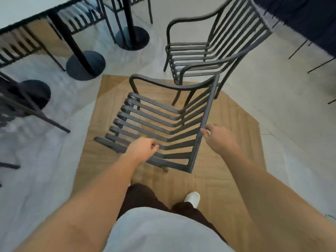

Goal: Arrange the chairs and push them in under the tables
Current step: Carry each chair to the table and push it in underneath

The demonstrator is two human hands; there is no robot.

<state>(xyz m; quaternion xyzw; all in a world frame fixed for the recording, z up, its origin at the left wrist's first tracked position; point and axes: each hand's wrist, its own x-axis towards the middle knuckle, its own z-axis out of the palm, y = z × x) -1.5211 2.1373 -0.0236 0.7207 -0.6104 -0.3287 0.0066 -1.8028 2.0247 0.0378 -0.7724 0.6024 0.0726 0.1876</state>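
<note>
A dark grey slatted metal armchair stands right in front of me over a wooden floor patch, its seat pointing up-left toward the tables. My left hand is closed around the chair's near armrest or side rail. My right hand grips the top rail of the backrest near its lower end. A second matching armchair stands just behind it, facing left, untouched. The white-topped table with a black edge runs along the upper left.
Round black table bases stand on the grey floor at the left. More slatted chairs sit tucked under the table. A chair's legs stick out at the left edge. A dark table fills the upper right corner.
</note>
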